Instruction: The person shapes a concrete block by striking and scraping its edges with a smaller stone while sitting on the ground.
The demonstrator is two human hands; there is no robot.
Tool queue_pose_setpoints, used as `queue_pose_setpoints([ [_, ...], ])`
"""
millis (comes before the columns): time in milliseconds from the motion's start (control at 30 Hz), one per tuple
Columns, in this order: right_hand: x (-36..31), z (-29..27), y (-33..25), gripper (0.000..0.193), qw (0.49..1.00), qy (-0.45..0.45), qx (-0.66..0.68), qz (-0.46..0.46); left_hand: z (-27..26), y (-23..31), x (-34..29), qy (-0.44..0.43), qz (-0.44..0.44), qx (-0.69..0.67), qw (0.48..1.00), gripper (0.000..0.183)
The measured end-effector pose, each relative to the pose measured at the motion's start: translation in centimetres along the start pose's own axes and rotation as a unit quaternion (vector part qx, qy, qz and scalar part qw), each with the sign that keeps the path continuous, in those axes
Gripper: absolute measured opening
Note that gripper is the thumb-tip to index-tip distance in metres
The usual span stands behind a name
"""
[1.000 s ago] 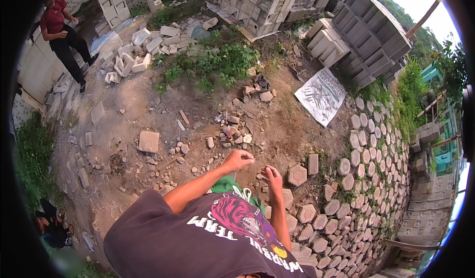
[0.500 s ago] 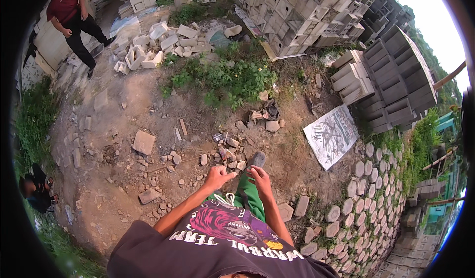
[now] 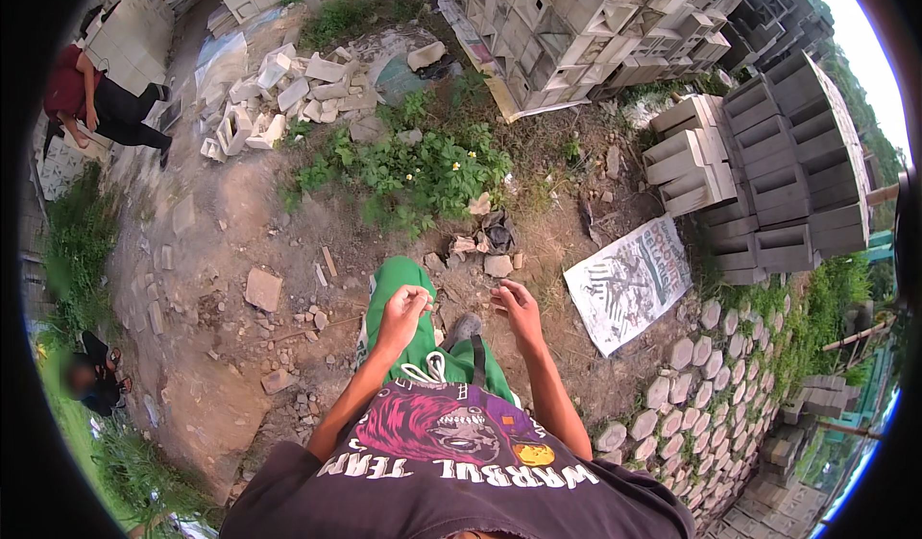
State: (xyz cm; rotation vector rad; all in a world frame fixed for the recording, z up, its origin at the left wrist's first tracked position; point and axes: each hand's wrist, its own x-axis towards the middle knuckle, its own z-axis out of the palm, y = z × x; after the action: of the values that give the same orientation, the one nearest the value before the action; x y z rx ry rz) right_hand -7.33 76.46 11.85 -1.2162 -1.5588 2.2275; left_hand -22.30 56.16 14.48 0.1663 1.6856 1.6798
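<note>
Both hands are floating in front of the body, palms inward. Left hand (image 3: 401,316) is overlapping the green trousers (image 3: 396,280) at the left knee; can't tell if it's touching. Its fingers are curling in against the thumb; can't tell if they're pinching anything. Right hand (image 3: 520,311) is hanging clear of the trousers, fingers bent and loosely spread, gripping nothing visible.

Trousers are sitting front and centre, left knee sticking up, a grey shoe (image 3: 467,326) showing between the hands. White printed sheet (image 3: 629,285) is lying flat on the dirt, right of the right hand and apart from it. Dark scrap (image 3: 498,232) is lying ahead of the hands, near some rubble. Square slab (image 3: 262,289) is resting on the ground to the left.

Hexagonal pavers (image 3: 663,395) are covering the right side. Grey block stack (image 3: 788,169) is standing beyond the sheet. Weeds (image 3: 432,174) are growing ahead, loose pale blocks (image 3: 288,93) piling behind them. Person in dark red (image 3: 72,83) is standing far left.
</note>
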Motion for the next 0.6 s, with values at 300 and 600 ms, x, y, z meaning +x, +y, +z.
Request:
queue_pose_setpoints([
  [300,15.5,3.1,-8.8,0.039,0.997,-0.065,-0.021,0.037,4.5,3.4,15.4,0.010,-0.004,0.044,0.999,0.018],
  [600,37.2,11.8,-24.3,0.042,0.978,-0.171,-0.104,0.053,1.8,18.2,37.3,0.042,-0.035,0.134,0.990,0.043],
])
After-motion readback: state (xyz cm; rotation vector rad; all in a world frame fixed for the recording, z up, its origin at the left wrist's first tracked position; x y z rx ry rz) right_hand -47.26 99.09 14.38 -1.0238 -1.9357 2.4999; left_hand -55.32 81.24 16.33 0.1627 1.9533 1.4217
